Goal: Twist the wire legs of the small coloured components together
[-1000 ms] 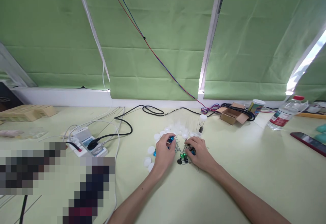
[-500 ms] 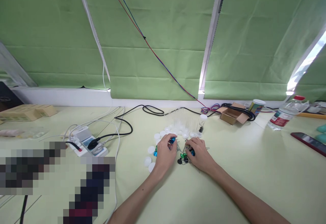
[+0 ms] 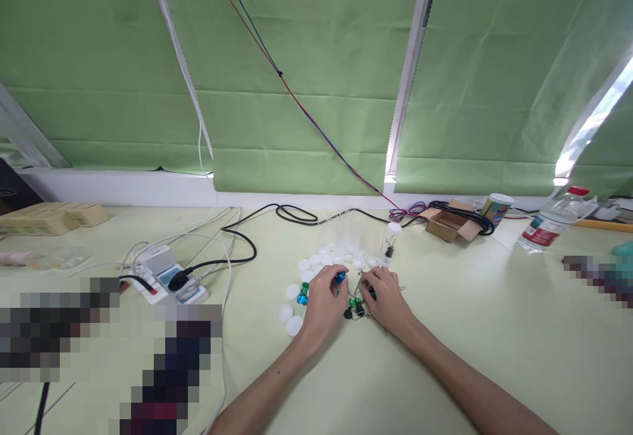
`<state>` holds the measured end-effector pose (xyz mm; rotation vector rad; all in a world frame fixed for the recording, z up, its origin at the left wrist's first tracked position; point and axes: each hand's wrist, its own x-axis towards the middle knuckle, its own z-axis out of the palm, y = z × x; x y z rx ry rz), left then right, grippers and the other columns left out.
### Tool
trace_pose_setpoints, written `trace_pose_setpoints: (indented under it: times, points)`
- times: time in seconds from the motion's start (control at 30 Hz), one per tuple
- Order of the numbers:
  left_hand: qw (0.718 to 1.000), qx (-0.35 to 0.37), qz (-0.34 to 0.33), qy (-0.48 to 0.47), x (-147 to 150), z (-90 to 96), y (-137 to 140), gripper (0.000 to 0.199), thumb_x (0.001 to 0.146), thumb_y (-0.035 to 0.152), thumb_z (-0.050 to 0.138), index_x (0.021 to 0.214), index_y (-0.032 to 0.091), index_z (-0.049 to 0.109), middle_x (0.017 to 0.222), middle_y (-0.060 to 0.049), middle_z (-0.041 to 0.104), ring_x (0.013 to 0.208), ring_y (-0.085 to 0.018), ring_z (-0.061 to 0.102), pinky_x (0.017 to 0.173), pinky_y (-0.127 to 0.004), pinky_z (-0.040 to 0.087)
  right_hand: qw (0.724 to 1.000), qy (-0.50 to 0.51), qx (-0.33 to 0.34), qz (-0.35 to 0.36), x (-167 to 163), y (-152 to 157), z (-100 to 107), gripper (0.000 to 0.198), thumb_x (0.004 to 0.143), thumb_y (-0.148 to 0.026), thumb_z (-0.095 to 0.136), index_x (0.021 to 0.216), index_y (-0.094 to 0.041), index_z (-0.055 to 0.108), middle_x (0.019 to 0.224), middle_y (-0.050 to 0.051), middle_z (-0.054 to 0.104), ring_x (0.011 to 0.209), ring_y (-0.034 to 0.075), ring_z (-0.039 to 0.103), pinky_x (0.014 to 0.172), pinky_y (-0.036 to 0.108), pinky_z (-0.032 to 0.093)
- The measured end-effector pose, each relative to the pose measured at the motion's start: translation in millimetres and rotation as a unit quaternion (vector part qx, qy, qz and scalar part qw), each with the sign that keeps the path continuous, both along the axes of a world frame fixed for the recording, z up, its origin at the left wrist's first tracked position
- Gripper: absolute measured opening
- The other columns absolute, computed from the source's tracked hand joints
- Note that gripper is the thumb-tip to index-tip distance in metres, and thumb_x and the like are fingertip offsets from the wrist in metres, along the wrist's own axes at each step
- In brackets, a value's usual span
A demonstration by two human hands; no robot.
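My left hand [image 3: 322,303] is closed on a small shiny blue piece [image 3: 339,278], pinched between thumb and fingers. Just right of it, my right hand [image 3: 390,300] reaches down into a small pile, its fingertips bent together; whatever they grip is hidden. Around those fingers lie a shiny green piece [image 3: 355,302], a round black piece [image 3: 348,314] and thin metal bits. Left of my left hand are another green piece [image 3: 304,287] and a blue one [image 3: 302,300]. White round caps [image 3: 293,291] curve along the left side of the work area.
Clear tubes [image 3: 346,231] stand behind my hands, near a white-capped clear tube [image 3: 390,245] with dark contents. A power strip [image 3: 173,280] with cables lies left. Farther right are a cardboard box [image 3: 445,224], a can [image 3: 496,209] and a water bottle [image 3: 546,227].
My left hand has shifted slightly right and down, still holding the blue piece. The green and blue pieces beside it show more. My right hand has barely moved.
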<state>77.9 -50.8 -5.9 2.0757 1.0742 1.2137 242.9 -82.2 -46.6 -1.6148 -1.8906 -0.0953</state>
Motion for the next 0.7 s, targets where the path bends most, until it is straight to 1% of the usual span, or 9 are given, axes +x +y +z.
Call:
trace_pose_setpoints:
  times: [0.2,0.37,0.53,0.7]
  points:
    - [1.000,0.019,-0.011,0.011,1.6,-1.2,-2.9,0.020,0.084,0.015,0.050,0.095,0.021,0.066,0.090,-0.004,0.068,0.075,-0.016,0.063,0.068,-0.029,0.051,1.000,-0.006,-0.003,-0.014,-2.3,-0.3,0.5,0.012,0.090,-0.014,0.051,0.086,-0.018,0.061,0.087,0.007,0.057,0.086,0.023,0.050,0.078,0.037,0.037]
    - [0.999,0.027,-0.022,0.015,1.8,0.4,-6.6,0.021,0.085,0.015,0.049,0.095,0.020,0.066,0.086,-0.004,0.067,0.067,-0.015,0.060,0.065,-0.029,0.050,1.000,-0.013,0.008,-0.021,-2.9,-0.3,0.0,0.014,0.091,-0.015,0.050,0.084,-0.018,0.061,0.085,0.006,0.058,0.084,0.023,0.051,0.076,0.036,0.037]
    - [0.999,0.027,-0.028,0.023,2.2,0.6,-8.2,0.020,0.085,0.014,0.049,0.095,0.020,0.066,0.087,-0.004,0.067,0.070,-0.016,0.060,0.067,-0.030,0.049,1.000,-0.015,0.016,-0.019,-1.5,1.5,-2.1,0.014,0.092,-0.015,0.049,0.084,-0.019,0.061,0.084,0.006,0.058,0.084,0.023,0.052,0.076,0.036,0.037]
    - [0.999,0.027,-0.032,0.032,2.4,-0.6,-7.9,0.020,0.086,0.014,0.050,0.096,0.020,0.066,0.089,-0.004,0.068,0.072,-0.017,0.061,0.068,-0.030,0.049,1.000,-0.018,0.010,-0.019,0.3,3.9,-5.4,0.015,0.092,-0.013,0.049,0.084,-0.019,0.060,0.085,0.006,0.059,0.084,0.023,0.052,0.076,0.036,0.036]
